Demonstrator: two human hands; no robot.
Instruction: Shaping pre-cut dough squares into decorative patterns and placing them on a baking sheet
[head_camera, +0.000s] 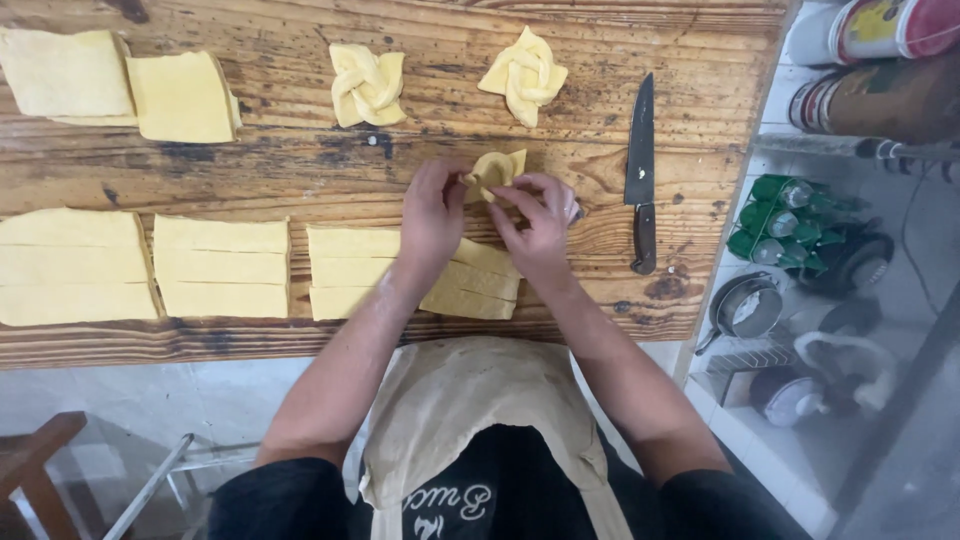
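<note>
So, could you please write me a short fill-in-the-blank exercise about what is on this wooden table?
1. Both the left hand and the right hand hold a piece of folded ____ above the wooden table.
2. The number of finished dough knots lying beyond the hands is ____.
3. The tool lying to the right of the right hand is a ____.
4. The cut dough strips are pale ____ in colour.

Missing words: dough; two; knife; yellow
</note>
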